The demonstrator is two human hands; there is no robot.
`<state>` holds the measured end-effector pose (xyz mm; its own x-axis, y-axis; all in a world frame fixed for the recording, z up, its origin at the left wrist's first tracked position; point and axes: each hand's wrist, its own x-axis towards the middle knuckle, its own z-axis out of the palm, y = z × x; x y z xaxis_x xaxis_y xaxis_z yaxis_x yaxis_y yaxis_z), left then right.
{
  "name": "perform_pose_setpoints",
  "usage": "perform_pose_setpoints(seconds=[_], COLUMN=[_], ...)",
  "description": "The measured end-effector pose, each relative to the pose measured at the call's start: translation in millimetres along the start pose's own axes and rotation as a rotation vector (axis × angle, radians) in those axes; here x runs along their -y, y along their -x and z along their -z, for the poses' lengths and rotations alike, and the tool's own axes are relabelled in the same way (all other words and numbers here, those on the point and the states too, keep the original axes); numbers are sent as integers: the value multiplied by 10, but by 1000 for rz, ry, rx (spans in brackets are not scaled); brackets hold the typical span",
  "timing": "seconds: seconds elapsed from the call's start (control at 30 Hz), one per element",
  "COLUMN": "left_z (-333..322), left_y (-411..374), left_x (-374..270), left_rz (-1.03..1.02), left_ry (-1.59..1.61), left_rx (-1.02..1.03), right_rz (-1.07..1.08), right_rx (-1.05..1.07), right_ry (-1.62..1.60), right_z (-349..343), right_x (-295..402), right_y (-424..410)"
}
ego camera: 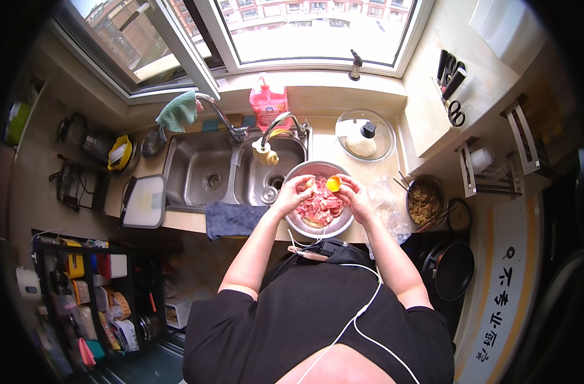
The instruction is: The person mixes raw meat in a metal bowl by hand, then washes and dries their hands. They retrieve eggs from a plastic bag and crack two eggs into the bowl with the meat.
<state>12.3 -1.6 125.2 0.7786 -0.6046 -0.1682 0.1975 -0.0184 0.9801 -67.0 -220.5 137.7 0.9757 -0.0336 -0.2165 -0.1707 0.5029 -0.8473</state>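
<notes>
Over a steel bowl (300, 229) of sliced raw meat (323, 207), both of my hands hold parts of a cracked egg. My right hand (354, 194) pinches a half eggshell with the yolk (334, 183) in it, above the right part of the meat. My left hand (292, 194) holds the other piece of eggshell (311, 184), mostly covered by the fingers. The two shell pieces are apart. Some clear egg white seems to lie at the near side of the meat in the bowl.
Left of the bowl is a double steel sink (196, 158) with taps and a dark cloth (234, 220) on its front edge. A glass lid (388, 141) covers dough behind. To the right are a plastic bag (385, 206) and a pot of minced filling (424, 204) with chopsticks.
</notes>
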Motion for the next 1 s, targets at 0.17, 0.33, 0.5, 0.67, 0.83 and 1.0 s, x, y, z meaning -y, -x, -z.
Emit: perform_pose_setpoints(seconds=[0.17,0.33,0.5,0.67,0.83,1.0], left_z=[-21,-19,-12,-34,-9,-4], left_y=[9,28,29,48,32,37], left_x=[-11,-65,-74,-141,-30,-19], left_rz=[-6,4,-11,-21,-45,-15], left_ry=[37,61,130,162,149,181], left_rx=[-12,4,11,13,24,42], right_rz=[-14,-32,-47,-59,-47,-50], right_rx=[3,-9,-18,-34,-31,-42], right_ry=[52,58,76,78,95,70], right_z=[-12,-22,-57,-91,-129,-138], right_x=[43,55,66,95,104,120], right_y=[-9,-12,-17,0,12,6])
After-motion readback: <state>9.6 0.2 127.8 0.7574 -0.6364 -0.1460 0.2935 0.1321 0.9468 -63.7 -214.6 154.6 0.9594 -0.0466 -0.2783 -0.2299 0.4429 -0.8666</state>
